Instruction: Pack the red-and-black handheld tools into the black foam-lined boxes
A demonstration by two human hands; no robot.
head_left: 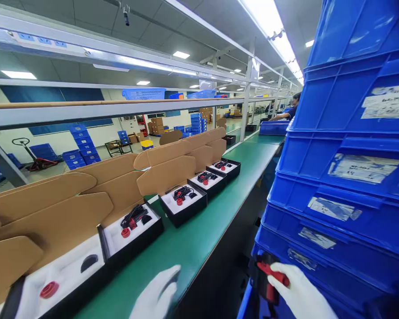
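My right hand (299, 290), in a white glove, grips a red-and-black device (276, 275) by its red part, low beside the stacked blue crates. The exact kind of device cannot be made out. Over the green work surface (182, 248), my gloved left hand (156, 294) is open, holding nothing, fingers stretched forward. Left of it stands an open black box (69, 294) with a white foam insert, a red ring-shaped part (49, 289) and a black round part (89, 263). Another box (136, 248) just beyond also holds a coiled black cable (132, 217).
A tall stack of blue crates (339, 208) with paper labels rises on the right. More open boxes (186, 210) line the green surface, their brown lids (166, 175) raised. A blue bin (273, 128) and a person (294, 106) are farther down. A shelf rail (119, 107) runs above.
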